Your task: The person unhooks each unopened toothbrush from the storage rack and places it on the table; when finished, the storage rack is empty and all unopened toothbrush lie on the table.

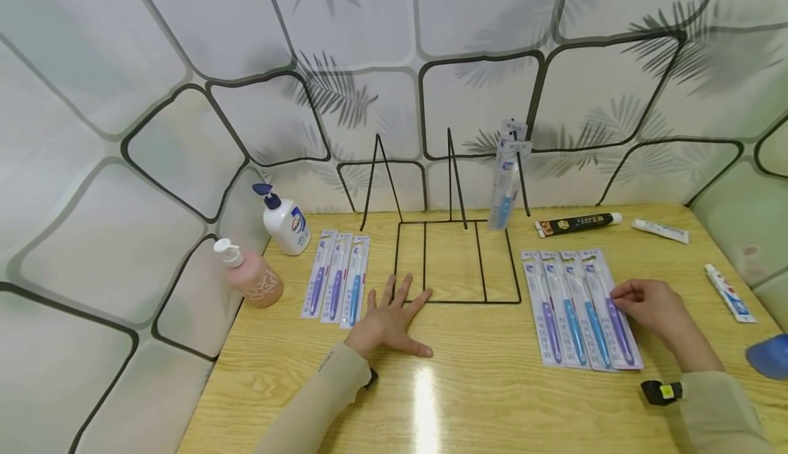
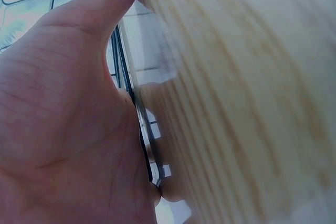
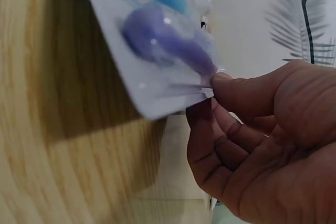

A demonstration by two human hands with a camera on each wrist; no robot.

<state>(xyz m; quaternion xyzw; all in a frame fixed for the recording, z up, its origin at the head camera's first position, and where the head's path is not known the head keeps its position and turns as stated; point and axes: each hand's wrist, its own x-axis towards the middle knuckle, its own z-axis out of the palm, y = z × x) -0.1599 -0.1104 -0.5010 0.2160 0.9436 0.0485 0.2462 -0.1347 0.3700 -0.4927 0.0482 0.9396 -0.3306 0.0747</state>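
My right hand (image 1: 655,307) pinches the edge of a packaged purple toothbrush (image 1: 618,324), the rightmost in a row of several toothbrush packs. In the right wrist view, thumb and fingers (image 3: 231,98) grip the pack's clear edge, and the pack's corner is raised off the wood. My left hand (image 1: 388,324) rests palm down on the table with fingers spread, fingertips at the front of a black wire rack (image 1: 470,301). At the rack's right end stand upright toothbrush packs (image 1: 506,191), the front one blue.
Left of the rack lie three packaged toothbrushes (image 1: 335,279). A white pump bottle (image 1: 288,228) and a pink pump bottle (image 1: 261,283) stand at the left edge. Along the right are a black toothpaste tube (image 1: 579,224), two white tubes (image 1: 729,293) and a blue object (image 1: 768,357).
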